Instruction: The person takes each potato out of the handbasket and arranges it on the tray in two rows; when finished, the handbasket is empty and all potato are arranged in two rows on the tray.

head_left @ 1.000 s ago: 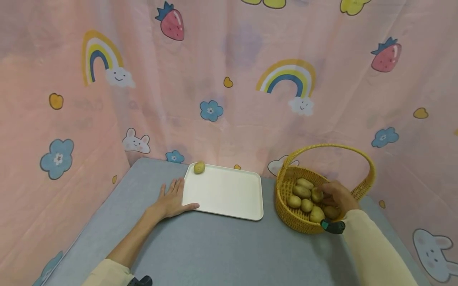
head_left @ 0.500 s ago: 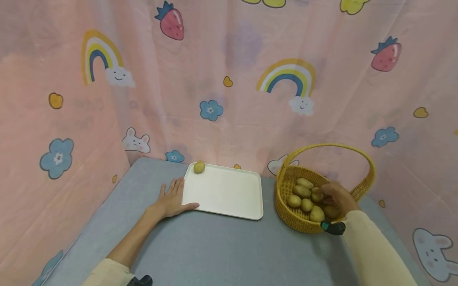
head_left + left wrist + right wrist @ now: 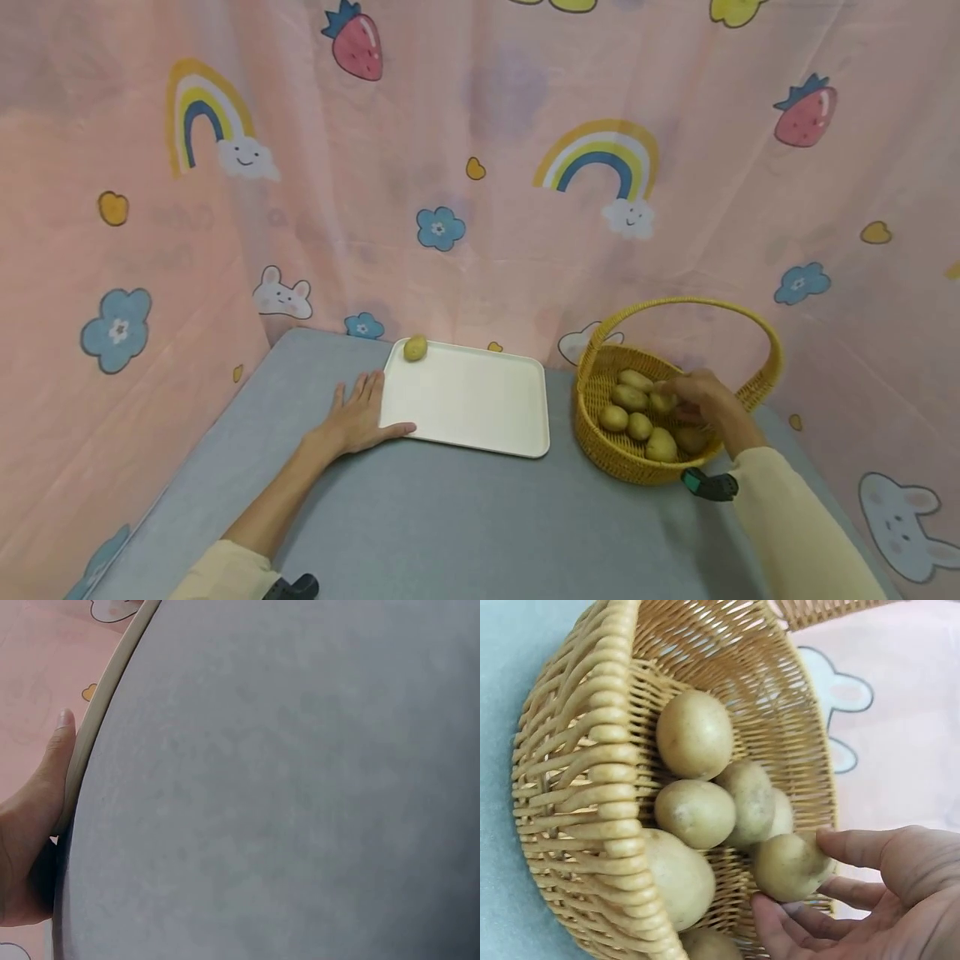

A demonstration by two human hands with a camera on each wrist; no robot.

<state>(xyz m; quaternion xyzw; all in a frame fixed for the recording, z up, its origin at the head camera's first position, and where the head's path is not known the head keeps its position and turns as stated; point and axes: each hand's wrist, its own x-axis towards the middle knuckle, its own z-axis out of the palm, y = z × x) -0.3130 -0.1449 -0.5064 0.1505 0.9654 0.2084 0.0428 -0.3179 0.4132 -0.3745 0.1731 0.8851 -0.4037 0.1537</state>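
My left hand (image 3: pixel 358 419) lies with straight fingers at the left edge of the white tray (image 3: pixel 468 404), its thumb resting over the tray's near rim. In the left wrist view the thumb (image 3: pixel 56 754) touches that rim. One potato (image 3: pixel 415 347) sits in the tray's far left corner. Over in the wicker basket (image 3: pixel 615 467), my right hand (image 3: pixel 708 406) reaches in from the right. In the right wrist view my thumb and fingers pinch a small potato (image 3: pixel 786 868) beside several others. The fingertips on its underside are partly hidden.
The basket's tall handle (image 3: pixel 690 302) arches above the right hand. A grey tabletop (image 3: pixel 480 525) lies under everything. Behind it hangs a pink printed curtain (image 3: pixel 510 275). Another potato (image 3: pixel 694 735) lies against the basket's inside.
My right wrist has shifted slightly right, the fingers staying at the same potato in the basket. The head view has moved a little. My left hand holds its place by the tray.
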